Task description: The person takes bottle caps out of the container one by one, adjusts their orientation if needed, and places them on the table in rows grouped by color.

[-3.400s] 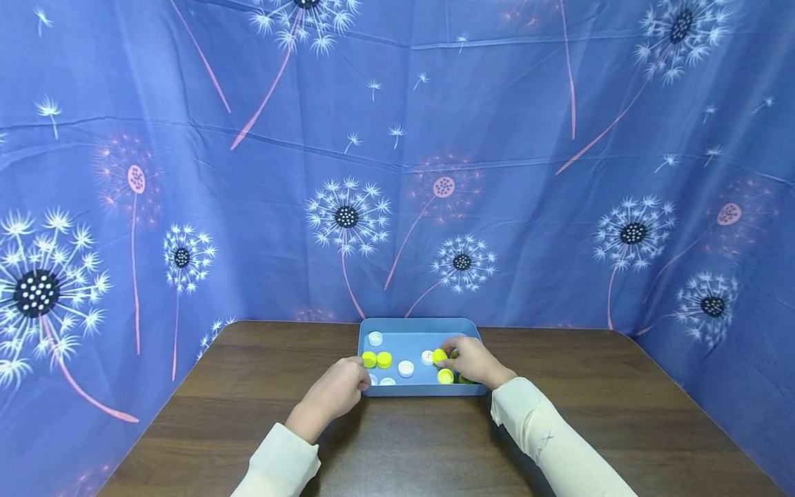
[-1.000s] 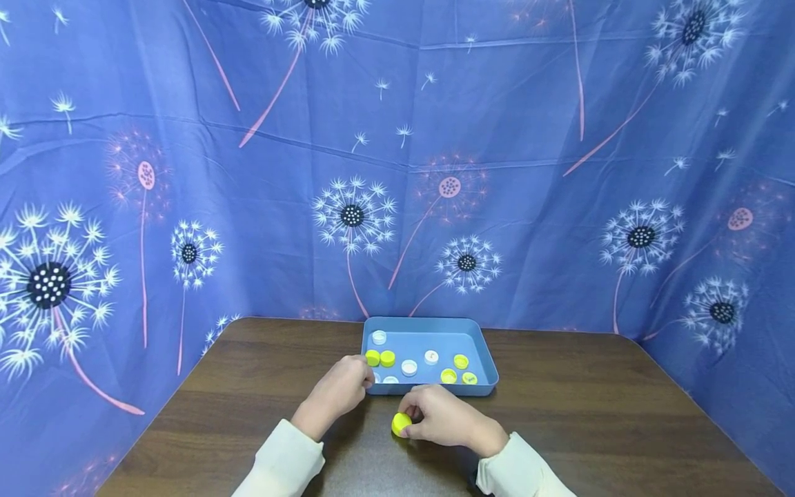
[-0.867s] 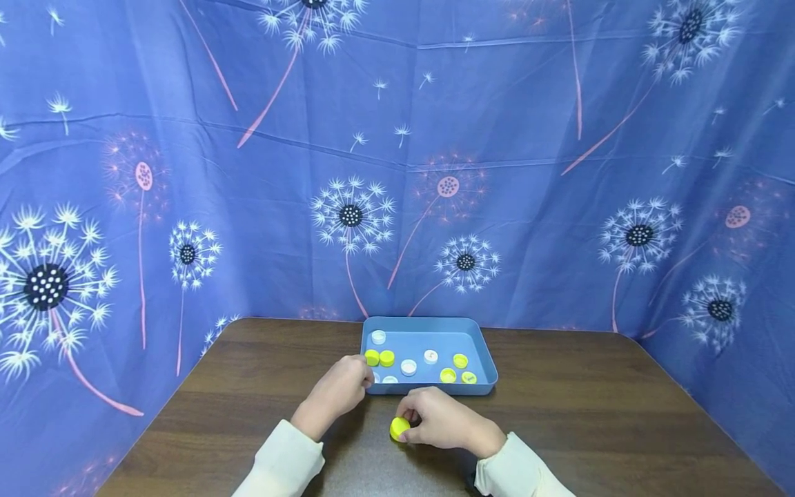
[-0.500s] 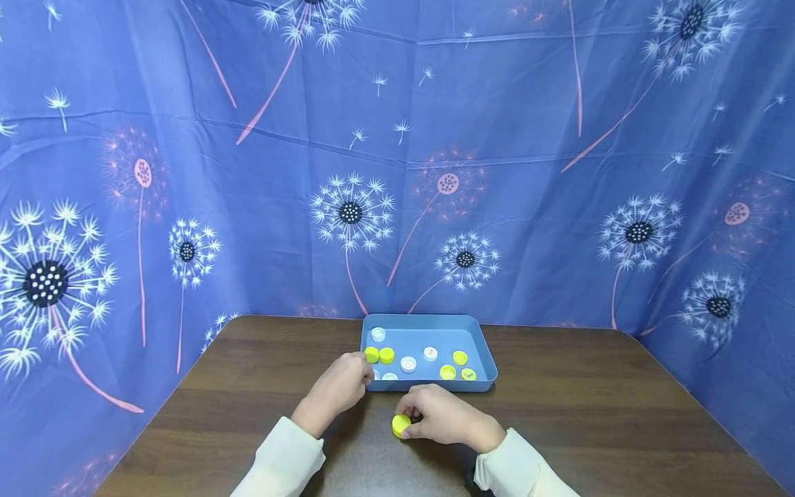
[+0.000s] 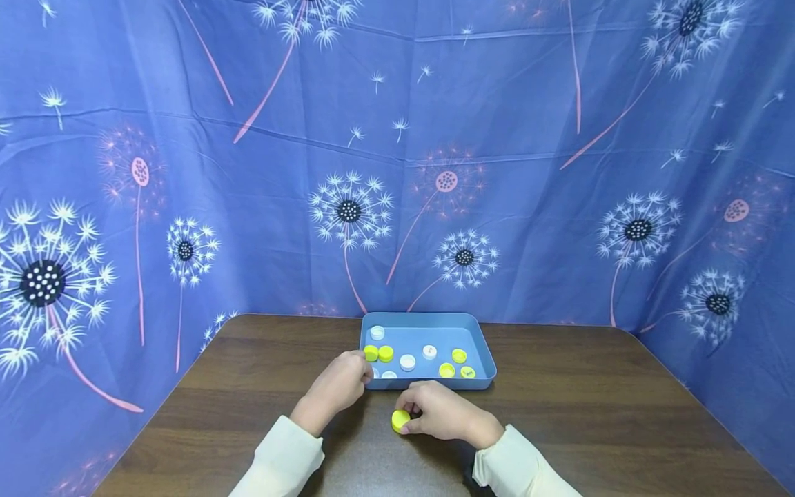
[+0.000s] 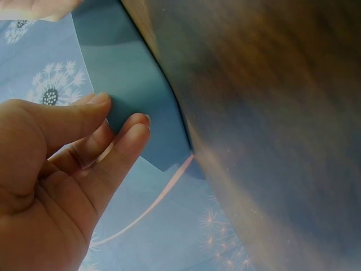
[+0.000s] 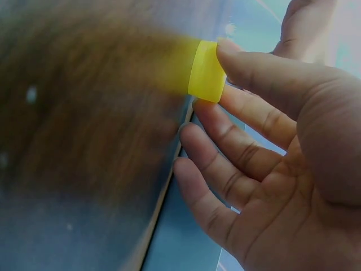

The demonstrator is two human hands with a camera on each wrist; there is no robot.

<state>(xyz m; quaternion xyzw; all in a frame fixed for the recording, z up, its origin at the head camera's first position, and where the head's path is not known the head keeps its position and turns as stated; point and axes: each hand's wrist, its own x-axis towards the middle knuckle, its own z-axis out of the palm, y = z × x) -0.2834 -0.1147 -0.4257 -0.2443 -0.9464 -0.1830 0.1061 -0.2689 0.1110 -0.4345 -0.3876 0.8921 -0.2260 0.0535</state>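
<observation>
My right hand (image 5: 439, 412) pinches a yellow bottle cap (image 5: 400, 420) between thumb and fingers, just in front of the tray. In the right wrist view the cap (image 7: 206, 72) stands against the tabletop, its reflection beside it; the other fingers are spread loosely. At the tray's near left corner is my left hand (image 5: 335, 386). Its thumb and fingers pinch the edge of the blue tray (image 6: 132, 84), as the left wrist view shows. Inside the tray lie yellow caps (image 5: 386, 354) and white caps (image 5: 407, 362); my left hand partly covers one at the corner.
The tray (image 5: 435, 384) stands near the back edge of a brown wooden table (image 5: 590, 407). Behind the table hangs a blue curtain (image 5: 273, 262) with a dandelion print, which also runs along both sides.
My right hand has brought a yellow cap from the tray's right part out over the front wall to the table. In the last second it has barely moved. My left hand keeps its hold.
</observation>
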